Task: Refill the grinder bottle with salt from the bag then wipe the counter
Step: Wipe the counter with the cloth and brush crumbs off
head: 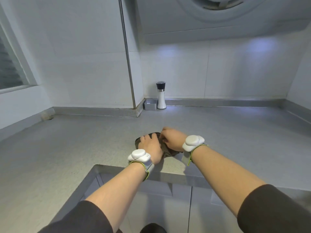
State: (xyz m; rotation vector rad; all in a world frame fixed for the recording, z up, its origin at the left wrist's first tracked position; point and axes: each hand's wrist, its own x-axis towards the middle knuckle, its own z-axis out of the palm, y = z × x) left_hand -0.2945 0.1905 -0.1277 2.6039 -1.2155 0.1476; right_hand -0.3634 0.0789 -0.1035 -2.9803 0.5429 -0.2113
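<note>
Nearest you, your dark sleeves (pixel 276 206) are pushed up the forearms, likely to keep them off the wet work; each wrist carries a white band (pixel 138 156). Both arms reach over the steel front edge (pixel 170 175) of the counter (pixel 80 142) to meet on one spot.

Your left hand (pixel 149 147) lies flat on the cloth (pixel 170 153), fingers straight and slightly apart, pressing it down so it cannot slide; your right hand (pixel 172 140) sits just beside it at the cloth's far side, fingers curled down onto the fabric and seemingly pinching a fold, though its tips are blurred. One hand pins while the other gathers, which reads as bunching or turning the cloth for a wiping stroke; so I judge you are in the wiping step.

Farther back, the grinder bottle (pixel 161 96) stands upright against the back wall, black cap on, its clear body white with salt almost to the collar; the refill looks done, and it is parked well apart from your hands, out of the cloth's path. A small grey box (pixel 150 105) sits just beside it in the corner; the salt bag is not in view.
</note>
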